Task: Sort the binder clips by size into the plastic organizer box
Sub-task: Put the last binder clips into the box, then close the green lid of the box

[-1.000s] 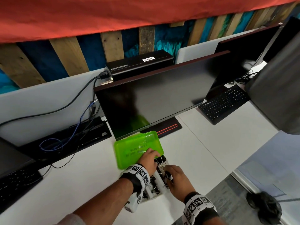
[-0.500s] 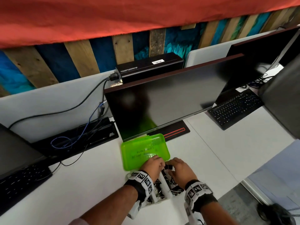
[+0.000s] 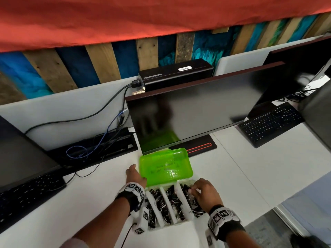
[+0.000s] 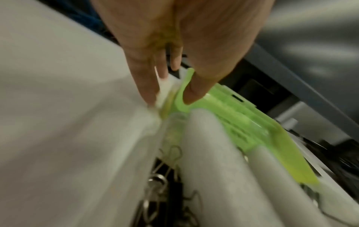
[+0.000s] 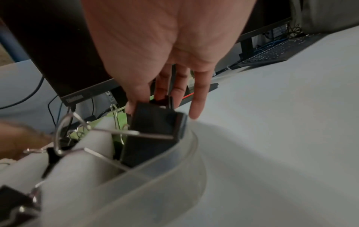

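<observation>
The organizer box (image 3: pixel 188 220) sits at the desk's near edge, white dividers splitting it into compartments full of black binder clips (image 3: pixel 161 203). Its green lid (image 3: pixel 165 167) stands open on the far side. My left hand (image 3: pixel 138 176) pinches the lid's left edge; the left wrist view shows thumb and fingers of that hand (image 4: pixel 170 98) on the green lid (image 4: pixel 233 119). My right hand (image 3: pixel 192 189) is in the rightmost compartment. In the right wrist view this hand (image 5: pixel 149 102) pinches the top of a large black binder clip (image 5: pixel 155 127) at the box wall (image 5: pixel 165 169).
A dark monitor (image 3: pixel 197 113) stands just behind the lid on its base (image 3: pixel 200 146). Keyboards lie at the left (image 3: pixel 26 194) and right (image 3: pixel 270 124). Cables and a black tray (image 3: pixel 93 145) are at the back left. The desk edge (image 3: pixel 259 219) drops off at the right.
My left hand left the clips and took the lid's left edge. My right hand shifted right into the rightmost compartment. The clips between the hands are now uncovered.
</observation>
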The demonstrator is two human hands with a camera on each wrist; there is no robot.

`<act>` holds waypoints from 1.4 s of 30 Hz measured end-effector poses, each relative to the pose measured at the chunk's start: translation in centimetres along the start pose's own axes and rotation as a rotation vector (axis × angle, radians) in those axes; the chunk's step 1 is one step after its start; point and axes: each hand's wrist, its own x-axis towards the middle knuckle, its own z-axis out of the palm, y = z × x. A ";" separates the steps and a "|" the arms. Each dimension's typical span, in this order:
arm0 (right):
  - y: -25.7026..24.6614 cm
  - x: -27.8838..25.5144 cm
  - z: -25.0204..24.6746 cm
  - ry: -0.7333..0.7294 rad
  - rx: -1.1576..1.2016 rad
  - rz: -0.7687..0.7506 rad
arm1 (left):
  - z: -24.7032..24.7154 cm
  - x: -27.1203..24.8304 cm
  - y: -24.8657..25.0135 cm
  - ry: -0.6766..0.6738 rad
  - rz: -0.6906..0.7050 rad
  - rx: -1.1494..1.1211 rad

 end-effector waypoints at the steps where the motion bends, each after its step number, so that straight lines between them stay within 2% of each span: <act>1: -0.2 0.1 -0.1 -0.015 0.045 -0.001 | -0.2 0.4 -0.7 -0.073 -0.055 -0.032; 3: -0.9 -0.1 -0.1 -0.060 0.137 -0.004 | -0.4 0.8 -1.9 -0.148 -0.084 -0.040; 8: -3.2 -0.8 1.2 -0.151 0.254 -0.034 | -3.5 -0.3 -5.2 -0.152 -0.090 -0.071; 10: -3.9 -1.1 2.3 -0.150 0.347 -0.049 | -5.5 -1.1 -6.8 -0.139 -0.071 -0.242; 12: -4.6 -1.2 3.4 -0.168 0.487 0.023 | -7.8 -2.4 -8.2 -0.157 -0.030 -0.506; 14: -5.6 -1.3 4.4 -0.230 0.650 0.119 | -10.6 -4.7 -9.3 -0.163 0.128 -0.666; 16: -6.5 -1.5 4.8 -0.263 0.762 0.185 | -12.7 -7.5 -10.3 -0.138 0.358 -0.606; 17: -7.0 -1.7 4.9 -0.258 0.767 0.182 | -13.0 -8.7 -11.1 -0.136 0.425 -0.543; 20: -7.5 -2.3 5.1 -0.176 0.670 0.120 | -11.6 -11.5 -14.3 -0.227 0.581 -0.209; 22: -7.5 -2.9 5.5 -0.159 0.568 0.049 | -10.0 -12.1 -16.5 -0.184 0.699 0.020; 23: -7.6 -3.4 5.8 -0.186 0.516 0.009 | -9.4 -12.1 -17.2 -0.182 0.722 0.052; 25: -7.8 -4.4 6.4 -0.232 0.448 -0.012 | -8.6 -12.3 -17.2 -0.187 0.734 0.148; 30: -8.3 -6.0 7.5 -0.116 0.468 0.125 | -8.3 -12.8 -16.2 -0.192 0.804 0.442; 35: -8.8 -6.2 7.4 -0.131 0.490 0.175 | -9.0 -12.7 -15.4 -0.132 0.852 0.589; 38: -9.2 -6.0 6.9 -0.115 0.315 0.142 | -9.1 -13.1 -13.8 -0.082 0.825 0.706; 40: -9.7 -6.0 6.5 -0.060 0.008 0.019 | -8.6 -13.1 -12.4 -0.152 0.801 0.723; 42: -10.6 -6.6 6.5 -0.046 -0.199 -0.275 | -8.1 -13.3 -11.0 -0.291 0.712 0.686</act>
